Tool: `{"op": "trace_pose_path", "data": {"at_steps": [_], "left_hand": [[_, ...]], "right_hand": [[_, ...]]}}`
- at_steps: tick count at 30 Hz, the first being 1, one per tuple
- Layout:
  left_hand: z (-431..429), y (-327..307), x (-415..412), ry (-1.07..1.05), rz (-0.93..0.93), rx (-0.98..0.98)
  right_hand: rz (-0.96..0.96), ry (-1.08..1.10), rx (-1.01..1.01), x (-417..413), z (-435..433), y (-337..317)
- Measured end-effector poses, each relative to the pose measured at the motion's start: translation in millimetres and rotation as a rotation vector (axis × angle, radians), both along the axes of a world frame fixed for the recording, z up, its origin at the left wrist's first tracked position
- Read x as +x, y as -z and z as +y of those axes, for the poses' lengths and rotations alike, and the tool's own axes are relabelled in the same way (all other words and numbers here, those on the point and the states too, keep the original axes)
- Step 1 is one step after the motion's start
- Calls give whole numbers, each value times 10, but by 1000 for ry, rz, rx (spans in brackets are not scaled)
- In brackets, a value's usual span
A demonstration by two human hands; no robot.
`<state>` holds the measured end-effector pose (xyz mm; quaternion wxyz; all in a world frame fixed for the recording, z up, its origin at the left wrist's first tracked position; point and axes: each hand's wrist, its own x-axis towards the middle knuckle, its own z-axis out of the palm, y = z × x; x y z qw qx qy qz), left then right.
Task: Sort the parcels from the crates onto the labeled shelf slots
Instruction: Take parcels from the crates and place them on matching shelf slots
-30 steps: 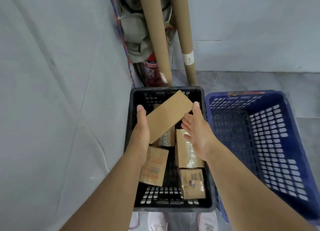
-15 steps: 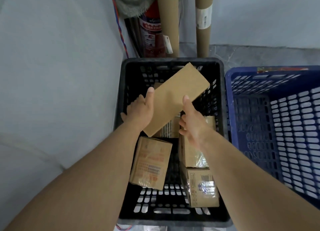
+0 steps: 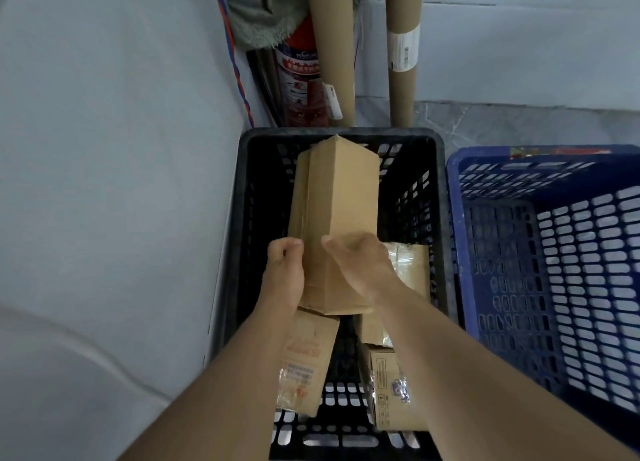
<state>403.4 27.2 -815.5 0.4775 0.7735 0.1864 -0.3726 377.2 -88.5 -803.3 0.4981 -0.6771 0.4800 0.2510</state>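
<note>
- Left hand [image 3: 285,275] reaches in from below, fingers curled round the left edge of the long parcel [image 3: 334,218]; right hand [image 3: 360,263] grasps its right side, fingers wrapped over the top face
- Long parcel is plain brown cardboard, elongated, one edge turned upward; held above the black crate [image 3: 438,197], over smaller taped parcels [image 3: 304,360]
</note>
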Motion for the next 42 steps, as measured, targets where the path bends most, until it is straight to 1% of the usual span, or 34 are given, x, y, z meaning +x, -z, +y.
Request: {"op": "trace_pose_path", "data": {"at_steps": [2, 4, 7, 9, 11, 12, 13, 15, 17, 18, 23, 26, 29, 32, 35, 38, 40, 42], "left_hand": [[-3, 45, 86, -61, 57, 59], [-17, 38, 156, -84, 65, 130], [6, -18, 184, -199, -16, 223], [52, -58, 148, -305, -120, 206], [67, -62, 71, -336, -217, 160], [59, -44, 34, -316, -226, 134], [29, -34, -6, -293, -210, 103], [-56, -16, -75, -247, -74, 23], [-146, 53, -141, -255, 78, -31], [-184, 54, -167, -261, 121, -48], [-170, 149, -213, -361, 169, -178], [-134, 180, -231, -371, 192, -229], [-108, 206, -250, -334, 242, -249], [-92, 209, -291, -275, 271, -247], [-156, 52, -301, -325, 339, -290], [-184, -51, -315, -350, 407, -274], [-212, -161, -320, -352, 418, -287], [-254, -276, -342, -328, 412, -303]], "right_hand": [[-37, 0, 49, -71, -52, 23], [-98, -38, 101, -154, -96, 35], [-214, -85, 136, -206, -168, 13], [-267, -47, 99, -172, -217, -19], [-260, -19, 35, -155, -264, -19], [-220, -27, 3, -165, -282, 4], [-171, -50, -32, -187, -289, 39], [-85, -124, -126, -248, -324, 69], [-83, -131, -184, -277, -372, 78], [-106, -113, -168, -278, -387, 61], [-99, -122, 27, -272, -403, -22], [-73, -96, 74, -286, -411, -32], [-40, -86, 82, -256, -436, -55], [-8, -114, 17, -209, -480, -109], [-6, -138, -48, -173, -496, -214], [15, -91, 43, -171, -471, -322], [41, 35, 177, -226, -459, -389], [59, 87, 283, -310, -454, -477]]}}
